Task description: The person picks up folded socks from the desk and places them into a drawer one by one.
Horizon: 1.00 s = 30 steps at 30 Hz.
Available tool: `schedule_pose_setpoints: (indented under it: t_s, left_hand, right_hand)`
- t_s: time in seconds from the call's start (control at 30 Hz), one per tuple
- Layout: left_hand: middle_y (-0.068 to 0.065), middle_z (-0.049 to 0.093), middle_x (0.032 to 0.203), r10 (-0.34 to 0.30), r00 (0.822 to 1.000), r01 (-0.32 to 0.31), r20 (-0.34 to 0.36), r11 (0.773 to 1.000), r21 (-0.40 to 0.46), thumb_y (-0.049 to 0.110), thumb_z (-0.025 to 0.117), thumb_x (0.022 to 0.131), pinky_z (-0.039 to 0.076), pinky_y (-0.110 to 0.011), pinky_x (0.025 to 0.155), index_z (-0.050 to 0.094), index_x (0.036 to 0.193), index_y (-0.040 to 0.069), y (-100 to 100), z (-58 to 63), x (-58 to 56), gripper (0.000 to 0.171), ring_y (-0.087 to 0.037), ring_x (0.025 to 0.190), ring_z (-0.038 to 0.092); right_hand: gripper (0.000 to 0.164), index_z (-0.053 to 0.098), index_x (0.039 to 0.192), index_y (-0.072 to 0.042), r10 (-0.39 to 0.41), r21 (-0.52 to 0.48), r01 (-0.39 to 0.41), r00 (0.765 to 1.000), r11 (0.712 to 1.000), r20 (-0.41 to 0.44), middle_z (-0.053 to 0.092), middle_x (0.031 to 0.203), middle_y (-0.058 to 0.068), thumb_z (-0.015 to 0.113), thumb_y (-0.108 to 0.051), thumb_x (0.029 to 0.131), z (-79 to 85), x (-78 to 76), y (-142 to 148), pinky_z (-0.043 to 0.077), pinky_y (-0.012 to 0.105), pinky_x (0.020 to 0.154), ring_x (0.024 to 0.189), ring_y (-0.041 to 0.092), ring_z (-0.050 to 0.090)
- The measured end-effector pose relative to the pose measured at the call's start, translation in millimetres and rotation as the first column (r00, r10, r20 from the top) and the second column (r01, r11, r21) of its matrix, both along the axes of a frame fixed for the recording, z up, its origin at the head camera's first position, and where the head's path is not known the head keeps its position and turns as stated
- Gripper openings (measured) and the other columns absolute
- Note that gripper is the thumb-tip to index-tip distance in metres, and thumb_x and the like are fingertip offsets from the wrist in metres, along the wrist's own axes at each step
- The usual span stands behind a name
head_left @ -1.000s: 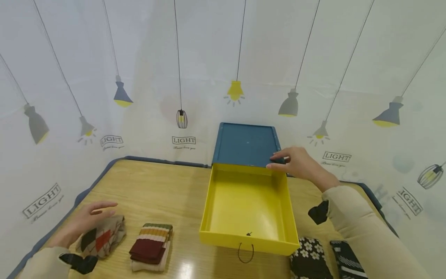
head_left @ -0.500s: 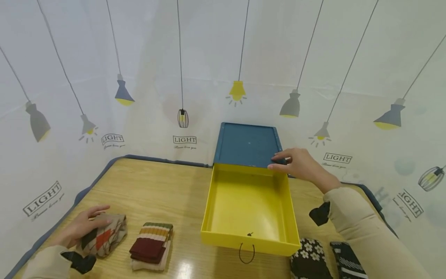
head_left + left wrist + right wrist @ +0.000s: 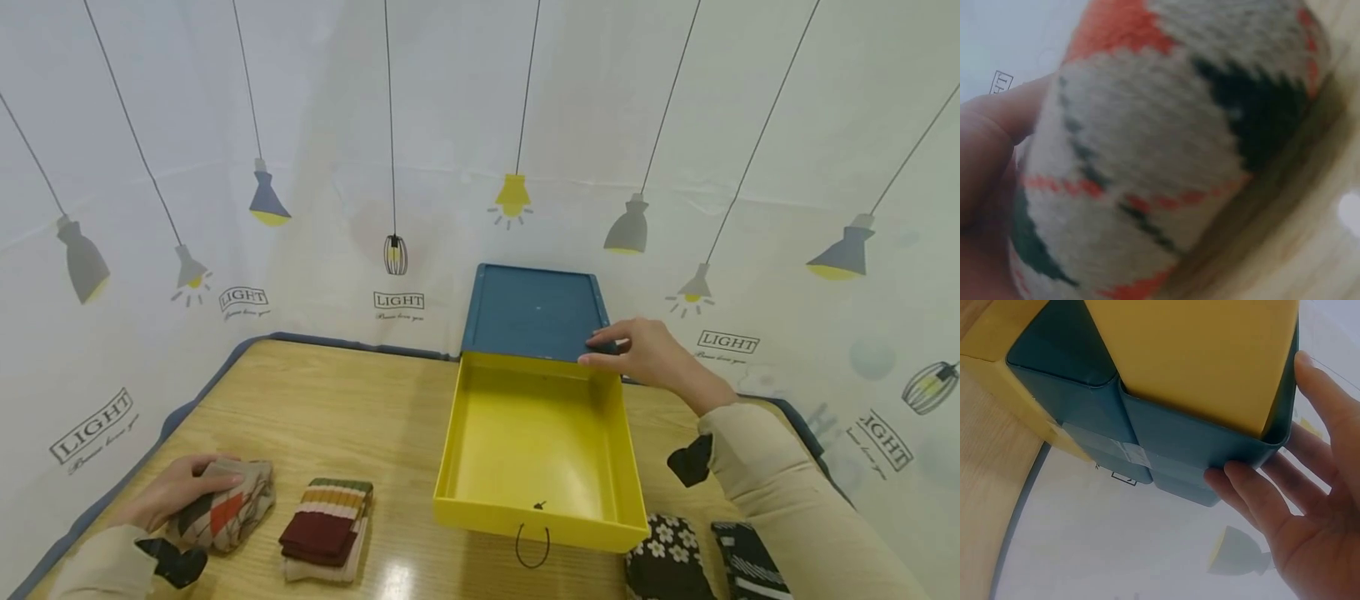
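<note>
My left hand (image 3: 183,487) grips a folded argyle sock (image 3: 228,518), beige with red and dark green diamonds; its knit fills the left wrist view. Right of it lies a folded striped sock (image 3: 322,533) in maroon, white, mustard and green. A yellow drawer (image 3: 540,442) is pulled far out of a blue drawer case (image 3: 532,312), and nothing lies in it. My right hand (image 3: 645,354) holds the near right corner of that case. In the right wrist view its fingers lie on both sides of the case's edge (image 3: 1210,434).
A folded black sock with white flowers (image 3: 663,554) and a black-and-white patterned one (image 3: 750,558) lie right of the drawer, near my right sleeve. A thin loop handle (image 3: 532,550) hangs from the drawer front. Behind the wooden table (image 3: 337,400) stands a lamp-print curtain (image 3: 450,125).
My left hand has come down onto the argyle sock, and its fingers have closed around it. The right hand stays at the corner of the case; the drawer has not moved.
</note>
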<state>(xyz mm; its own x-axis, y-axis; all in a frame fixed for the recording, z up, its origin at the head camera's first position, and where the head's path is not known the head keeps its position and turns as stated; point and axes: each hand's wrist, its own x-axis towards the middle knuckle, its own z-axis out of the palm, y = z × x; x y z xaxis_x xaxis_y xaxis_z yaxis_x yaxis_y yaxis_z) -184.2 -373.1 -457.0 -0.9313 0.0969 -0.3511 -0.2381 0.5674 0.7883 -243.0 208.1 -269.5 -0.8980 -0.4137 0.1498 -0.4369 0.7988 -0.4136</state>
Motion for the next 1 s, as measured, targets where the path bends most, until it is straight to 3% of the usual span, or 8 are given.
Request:
schedule_pose_setpoints:
  t_s: [0.13,0.23,0.37,0.53,0.77,1.0]
  left_hand:
    - [-0.017,0.057,0.102,-0.007,1.0,0.007,-0.001,1.0,-0.027,0.032,0.06,0.084,0.05,-0.037,0.069,0.039,0.122,-0.016,-1,1.2,-0.2,0.065,-0.02,0.083,0.058]
    - [-0.025,0.053,0.109,-0.027,1.0,0.026,-0.012,0.998,-0.059,0.034,0.059,0.084,0.05,-0.039,0.071,0.04,0.122,-0.014,-3,2.8,0.1,0.064,-0.025,0.089,0.057]
    - [-0.028,0.047,0.116,-0.012,1.0,0.012,0.005,1.0,-0.011,0.034,0.057,0.086,0.049,-0.04,0.073,0.034,0.129,-0.012,-6,4.1,2.1,0.067,-0.027,0.093,0.055]
    - [-0.021,0.05,0.113,0.053,0.998,-0.056,0.033,0.995,0.081,0.034,0.056,0.087,0.049,-0.039,0.072,0.024,0.134,-0.009,-8,5.1,6.2,0.071,-0.022,0.089,0.055]
    - [-0.021,0.043,0.122,0.1,0.995,-0.101,0.016,0.973,0.207,0.032,0.051,0.09,0.048,-0.04,0.078,0.015,0.138,-0.007,-6,8.9,6.1,0.072,-0.018,0.095,0.054]
    - [0.01,0.05,0.101,0.208,0.976,-0.179,-0.062,0.934,0.309,0.032,0.055,0.088,0.05,-0.036,0.077,0.031,0.134,0.015,5,24.3,2.4,0.055,-0.004,0.085,0.055]
  right_hand:
    - [0.04,0.066,0.105,-0.005,-0.004,-0.003,0.004,1.0,1.0,0.003,0.056,0.114,0.017,0.065,-0.035,0.079,0.2,-0.5,0,0.052,0.04,0.072,0.092,0.036,0.058]
    - [0.039,0.066,0.105,-0.005,0.001,-0.007,-0.001,1.0,1.0,0.001,0.057,0.114,0.017,0.065,-0.035,0.079,0.7,-0.8,0,0.052,0.04,0.071,0.092,0.036,0.058]
    - [0.04,0.066,0.105,-0.005,0.004,-0.014,-0.004,1.0,1.0,0.004,0.056,0.114,0.017,0.065,-0.035,0.079,0.5,-1.1,0,0.052,0.039,0.071,0.092,0.036,0.058]
    - [0.04,0.066,0.105,-0.005,-0.001,-0.019,0.001,1.0,1.0,0.011,0.056,0.115,0.017,0.065,-0.035,0.079,-0.1,-0.3,-1,0.052,0.038,0.07,0.092,0.035,0.058]
    - [0.038,0.066,0.105,-0.005,-0.002,-0.018,0.002,1.0,1.0,0.007,0.056,0.115,0.017,0.065,-0.033,0.08,0.3,1.2,-2,0.052,0.039,0.07,0.092,0.035,0.058]
    - [0.039,0.066,0.106,-0.005,0.004,-0.012,-0.004,1.0,1.0,0.005,0.056,0.115,0.018,0.065,-0.034,0.08,-0.1,0.6,0,0.052,0.04,0.071,0.092,0.036,0.058]
